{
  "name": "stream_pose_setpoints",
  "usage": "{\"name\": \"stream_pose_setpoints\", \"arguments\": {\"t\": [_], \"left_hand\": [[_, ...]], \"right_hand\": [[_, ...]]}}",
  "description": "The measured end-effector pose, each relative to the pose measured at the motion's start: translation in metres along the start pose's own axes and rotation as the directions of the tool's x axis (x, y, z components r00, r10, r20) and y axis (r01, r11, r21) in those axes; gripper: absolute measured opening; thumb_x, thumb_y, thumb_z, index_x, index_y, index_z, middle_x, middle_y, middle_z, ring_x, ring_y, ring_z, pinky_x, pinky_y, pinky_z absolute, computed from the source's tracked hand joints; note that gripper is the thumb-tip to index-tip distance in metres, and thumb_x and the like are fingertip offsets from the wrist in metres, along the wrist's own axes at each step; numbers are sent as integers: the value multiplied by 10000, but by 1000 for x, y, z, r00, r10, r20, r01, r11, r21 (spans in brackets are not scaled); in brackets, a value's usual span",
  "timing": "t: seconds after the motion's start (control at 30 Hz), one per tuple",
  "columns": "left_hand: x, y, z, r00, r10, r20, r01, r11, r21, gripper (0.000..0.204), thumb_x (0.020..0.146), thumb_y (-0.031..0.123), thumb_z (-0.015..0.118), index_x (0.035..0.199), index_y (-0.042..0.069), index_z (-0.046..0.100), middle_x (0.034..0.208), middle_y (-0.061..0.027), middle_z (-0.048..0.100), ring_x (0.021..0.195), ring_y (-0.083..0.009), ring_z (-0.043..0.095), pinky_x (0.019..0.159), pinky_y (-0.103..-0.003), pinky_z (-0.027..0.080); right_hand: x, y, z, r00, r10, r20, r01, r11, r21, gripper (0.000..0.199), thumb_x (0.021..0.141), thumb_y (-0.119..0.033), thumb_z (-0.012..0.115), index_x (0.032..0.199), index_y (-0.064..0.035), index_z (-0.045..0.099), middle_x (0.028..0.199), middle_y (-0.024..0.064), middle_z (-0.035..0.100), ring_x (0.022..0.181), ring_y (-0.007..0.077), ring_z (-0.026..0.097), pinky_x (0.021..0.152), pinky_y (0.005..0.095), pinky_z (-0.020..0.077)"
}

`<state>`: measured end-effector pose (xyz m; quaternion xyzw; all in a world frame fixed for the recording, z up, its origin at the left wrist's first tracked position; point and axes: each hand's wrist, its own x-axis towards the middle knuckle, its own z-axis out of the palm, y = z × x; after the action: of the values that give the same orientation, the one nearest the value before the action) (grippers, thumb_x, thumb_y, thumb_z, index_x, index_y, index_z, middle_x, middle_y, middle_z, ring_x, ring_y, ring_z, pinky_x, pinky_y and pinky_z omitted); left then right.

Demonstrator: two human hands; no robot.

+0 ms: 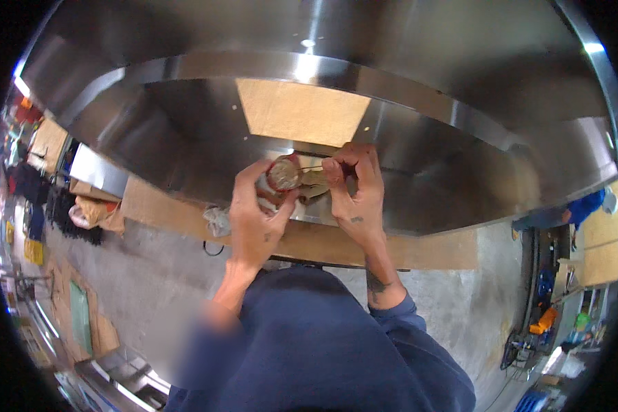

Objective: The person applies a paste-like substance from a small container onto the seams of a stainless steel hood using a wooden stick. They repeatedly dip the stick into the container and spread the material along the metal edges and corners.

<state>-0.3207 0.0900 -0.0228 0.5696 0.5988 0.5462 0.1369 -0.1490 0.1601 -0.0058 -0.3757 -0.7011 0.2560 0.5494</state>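
Head view: the left hand (254, 216) is wrapped around a small round tin (283, 174) held against the steel hood (419, 178). The right hand (356, 192), just right of the tin, pinches something thin, unclear what.

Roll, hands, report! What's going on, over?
Left hand grips roll. Right hand pinches the strip pulled from it. Both against steel hood. Nothing in the way.

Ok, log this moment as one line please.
left hand: grips small round can | right hand: pinches thin strip beside can | surface: stainless steel hood | below: cardboard
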Motion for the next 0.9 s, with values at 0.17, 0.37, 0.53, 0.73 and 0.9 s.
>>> {"name": "stream_pose_setpoints", "arguments": {"t": [0.17, 0.37, 0.53, 0.73, 0.9], "left_hand": [[-3, -3, 1, 995, -98, 19, 99, 994, -38, 612, 911, 104, 911, 1423, -23, 601, 1298, -138, 683, 847, -170, 712, 692, -317, 588], [-11, -4, 5, 991, -118, 56, 122, 990, -78, 619, 913, 123, 917, 1417, -35, 594, 1268, -140, 694, 844, -148, 707, 652, -279, 557], [-16, -4, 8, 988, -104, 113, 110, 993, -41, 618, 903, 101, 918, 1414, -34, 596, 1284, -128, 687, 853, -146, 699, 639, -278, 564], [-21, 0, 10, 984, -143, 106, 149, 988, -50, 611, 903, 89, 913, 1413, -31, 601, 1277, -128, 691, 838, -137, 690, 634, -274, 564], [-24, -11, 12, 987, -104, 121, 113, 991, -66, 604, 911, 90, 907, 1414, -36, 598, 1278, -133, 686, 832, -131, 684, 623, -261, 561]], "right_hand": [[28, 46, -22, 961, 124, -247, -42, 949, 313, 163, 1150, -168, 661, 1164, -16, 605, 1043, 50, 710, 891, 88, 639, 795, 267, 526], [102, 113, -84, 766, -30, -643, 134, 985, 113, 169, 1158, -165, 627, 1141, -15, 551, 975, 81, 723, 865, 120, 659, 801, 288, 536], [124, 140, -120, 720, -87, -689, 102, 995, -19, 171, 1158, -157, 616, 1107, -12, 542, 969, 89, 721, 856, 128, 662, 810, 305, 549], [122, 134, -117, 733, -33, -680, 78, 996, 35, 202, 1162, -181, 622, 1090, -9, 543, 978, 90, 731, 861, 120, 676, 811, 299, 560], [124, 140, -118, 741, -49, -670, 74, 997, 9, 205, 1163, -181, 623, 1087, -8, 542, 963, 84, 731, 869, 114, 681, 808, 286, 558]]}}
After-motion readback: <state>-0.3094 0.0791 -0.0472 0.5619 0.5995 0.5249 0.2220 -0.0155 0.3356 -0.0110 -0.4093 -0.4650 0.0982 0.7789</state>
